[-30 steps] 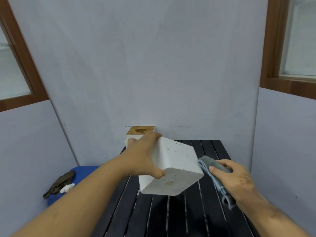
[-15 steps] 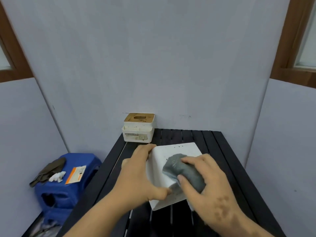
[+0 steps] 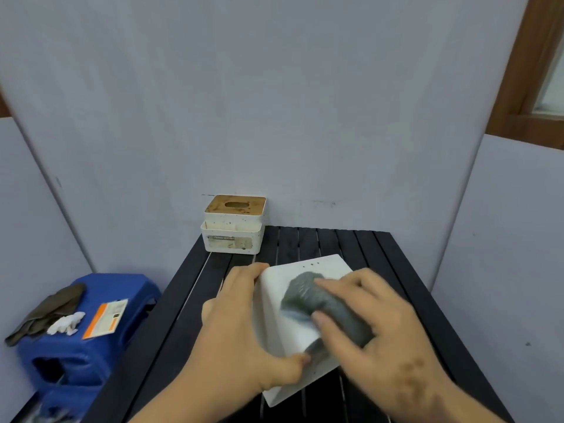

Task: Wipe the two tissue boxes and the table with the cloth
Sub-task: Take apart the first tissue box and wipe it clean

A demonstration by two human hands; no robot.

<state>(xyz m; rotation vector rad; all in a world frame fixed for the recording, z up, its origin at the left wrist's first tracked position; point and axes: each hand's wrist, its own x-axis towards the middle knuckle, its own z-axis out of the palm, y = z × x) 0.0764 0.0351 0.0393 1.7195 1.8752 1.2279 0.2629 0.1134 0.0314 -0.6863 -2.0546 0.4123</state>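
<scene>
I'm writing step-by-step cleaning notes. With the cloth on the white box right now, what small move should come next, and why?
Probably draw the right hand and the grey cloth toward the box's far edge. The cloth covers only the middle of the upturned face of the white tissue box, leaving bare white beyond it, while the left hand grips the box's side to steady it.

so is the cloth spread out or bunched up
Bunched up: the grey cloth is a wad under the right hand, pressed on the white tissue box.
</scene>
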